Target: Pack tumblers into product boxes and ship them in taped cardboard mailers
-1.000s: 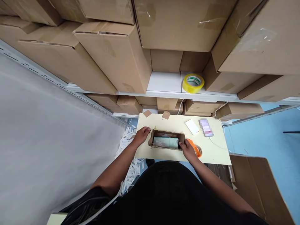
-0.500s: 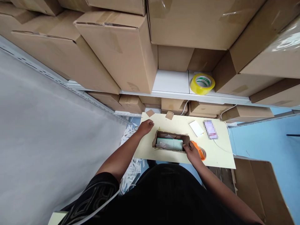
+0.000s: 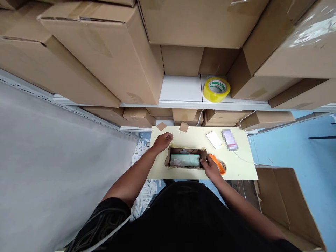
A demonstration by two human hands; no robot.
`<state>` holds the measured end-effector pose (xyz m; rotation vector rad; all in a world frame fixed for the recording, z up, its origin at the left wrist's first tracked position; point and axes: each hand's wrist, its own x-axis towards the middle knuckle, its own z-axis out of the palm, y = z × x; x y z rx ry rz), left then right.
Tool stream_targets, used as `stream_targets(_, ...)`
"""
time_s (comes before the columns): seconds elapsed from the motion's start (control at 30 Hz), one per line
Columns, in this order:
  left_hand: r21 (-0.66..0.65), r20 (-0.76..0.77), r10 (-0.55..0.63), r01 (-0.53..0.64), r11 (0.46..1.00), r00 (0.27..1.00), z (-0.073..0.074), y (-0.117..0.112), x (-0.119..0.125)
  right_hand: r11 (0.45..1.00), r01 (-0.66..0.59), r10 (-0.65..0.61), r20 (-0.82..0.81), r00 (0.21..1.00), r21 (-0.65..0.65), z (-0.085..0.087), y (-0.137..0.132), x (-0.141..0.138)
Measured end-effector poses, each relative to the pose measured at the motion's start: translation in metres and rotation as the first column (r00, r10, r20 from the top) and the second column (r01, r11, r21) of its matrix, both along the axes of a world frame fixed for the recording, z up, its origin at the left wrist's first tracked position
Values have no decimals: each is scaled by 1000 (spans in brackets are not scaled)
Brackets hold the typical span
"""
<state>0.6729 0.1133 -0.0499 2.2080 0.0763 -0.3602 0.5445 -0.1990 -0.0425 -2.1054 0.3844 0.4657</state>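
Observation:
An open cardboard box [image 3: 187, 149], narrow and ragged-edged, sits on the pale yellow table [image 3: 236, 171]. Inside it lies a light green carton [image 3: 190, 160] with some crumpled whitish material on its left part. My right hand [image 3: 211, 168] grips the right end wall of the cardboard box, thumb at the rim. Just beyond that hand rests an orange tape dispenser [image 3: 216, 163], partly covered by it. My left hand [image 3: 162, 141] hovers above the box's far left corner with its fingers curled closed; whatever they hold, if anything, is hidden.
A white card-like box [image 3: 214, 139] and a phone [image 3: 230, 139] with a cable lie at the table's right. Two cardboard scraps [image 3: 184, 126] are at the back edge. Shelves above hold large cartons [image 3: 105, 45] and a yellow tape roll [image 3: 216, 89]. An open carton [image 3: 286, 199] stands lower right.
The whole view has shifted, so the table and shelf appear further left. My left hand has moved slightly right towards the box. My right hand keeps its grip on the box's end.

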Motion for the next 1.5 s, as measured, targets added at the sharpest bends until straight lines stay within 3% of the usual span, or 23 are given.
stream_targets(0.4,-11,-16,-3,3,1000,1000,-4,3,-12,999,-10,10,-9,1000,40,0,-4,-3)
stream_targets(0.67,-24,-10,-9,9,1000,1000,1,-1,-14,1000,-17,17,-21,1000,7,-6,-5,-8)
stream_targets(1.03,-154,5,-41,41,987,999,11,-5,-52,1000,-4,4,34,999,-2,-9,-6,-12)
stream_targets(1.1,-124,53,-17,23,992,998,9,-4,-61,1000,-3,4,56,998,-19,-12,-7,-14)
stream_targets(1.23,-70,94,155,-149,986,983,6,-4,-88,999,30,-24,179,984,-30,-16,-8,-21)
stream_targets(1.3,-122,9,188,-186,975,982,7,-8,-102,999,-35,45,291,956,-42,-14,-8,-24)
stream_targets(1.37,-180,-57,135,-143,973,989,10,-14,-113,980,-178,199,391,899,-89,-11,-7,-24)
stream_targets(1.5,-164,-23,23,-27,986,999,17,-23,-118,887,-410,461,440,770,-212,-6,-9,-18)
